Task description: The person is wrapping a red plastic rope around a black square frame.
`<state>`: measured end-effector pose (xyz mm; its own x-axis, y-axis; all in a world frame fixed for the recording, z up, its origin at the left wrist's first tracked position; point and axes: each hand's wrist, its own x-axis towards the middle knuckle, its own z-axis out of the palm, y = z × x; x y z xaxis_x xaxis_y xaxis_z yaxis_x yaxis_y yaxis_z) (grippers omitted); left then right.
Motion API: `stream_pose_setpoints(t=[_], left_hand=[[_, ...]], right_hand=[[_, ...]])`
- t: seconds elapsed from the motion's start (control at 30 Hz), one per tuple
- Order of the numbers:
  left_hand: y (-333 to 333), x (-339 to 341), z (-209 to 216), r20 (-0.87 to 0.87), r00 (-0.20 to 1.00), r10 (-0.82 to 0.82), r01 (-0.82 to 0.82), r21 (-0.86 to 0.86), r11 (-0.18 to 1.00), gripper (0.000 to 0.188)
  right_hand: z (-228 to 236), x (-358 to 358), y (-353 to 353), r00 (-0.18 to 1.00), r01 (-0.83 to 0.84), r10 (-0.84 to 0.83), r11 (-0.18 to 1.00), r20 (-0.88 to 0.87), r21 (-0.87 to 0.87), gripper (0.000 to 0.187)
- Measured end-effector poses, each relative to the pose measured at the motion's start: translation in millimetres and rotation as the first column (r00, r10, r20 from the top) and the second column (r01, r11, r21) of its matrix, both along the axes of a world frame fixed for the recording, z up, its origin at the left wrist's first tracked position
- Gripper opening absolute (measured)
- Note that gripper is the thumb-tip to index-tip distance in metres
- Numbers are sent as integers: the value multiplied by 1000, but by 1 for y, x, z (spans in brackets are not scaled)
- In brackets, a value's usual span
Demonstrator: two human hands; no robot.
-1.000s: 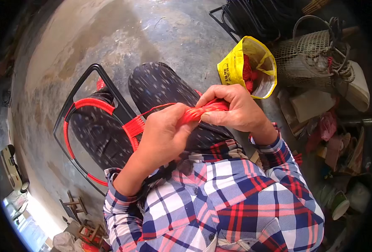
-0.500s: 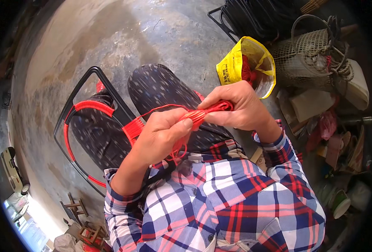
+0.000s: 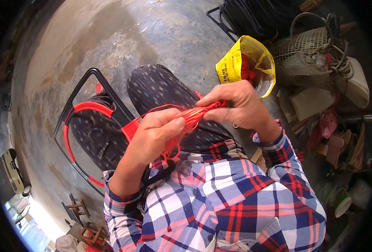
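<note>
A bundle of red cord point(image 3: 193, 116) is stretched between my two hands above my lap. My left hand point(image 3: 156, 132) grips its near-left part, thumb laid along the strands, with loose loops hanging below. My right hand point(image 3: 240, 105) pinches the bundle's far-right end between thumb and fingers. From the bundle one strand runs left, over my left hand, toward a black metal frame point(image 3: 118, 94) lying across my left leg. Red cord is wrapped around the frame's curved bar point(image 3: 94, 106) and in a flat band point(image 3: 130, 128) beside my left hand, which partly hides it.
At the far right stands an open yellow bag point(image 3: 230, 65) holding red cord. Behind it lie a mesh basket point(image 3: 301, 52) and stacked black frames point(image 3: 253, 19). Assorted clutter lines the right side. Small wooden stools point(image 3: 91, 235) stand at lower left on the concrete floor point(image 3: 98, 38).
My right hand has shifted slightly left and its fingers have moved on the bundle. More of the cord between my hands now shows, spread a little wider.
</note>
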<state>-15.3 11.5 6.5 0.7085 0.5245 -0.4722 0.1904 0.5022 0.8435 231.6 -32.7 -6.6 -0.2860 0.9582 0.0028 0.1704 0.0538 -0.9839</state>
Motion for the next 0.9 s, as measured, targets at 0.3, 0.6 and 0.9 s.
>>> stream_pose_setpoints(t=[0.3,0.6,0.9], left_hand=[[-1,-1,-3,8,999,31,-31,-33,999,34],[0,-2,3,-33,999,-7,6,-11,1000,33],[-6,11,0,-64,998,-20,39,311,950,20]], right_hand=[[7,-5,1,995,82,-94,971,42,226,31],[-8,25,-2,991,20,-42,986,-130,-164,17],[2,-9,0,994,-103,98,986,-42,-128,24]])
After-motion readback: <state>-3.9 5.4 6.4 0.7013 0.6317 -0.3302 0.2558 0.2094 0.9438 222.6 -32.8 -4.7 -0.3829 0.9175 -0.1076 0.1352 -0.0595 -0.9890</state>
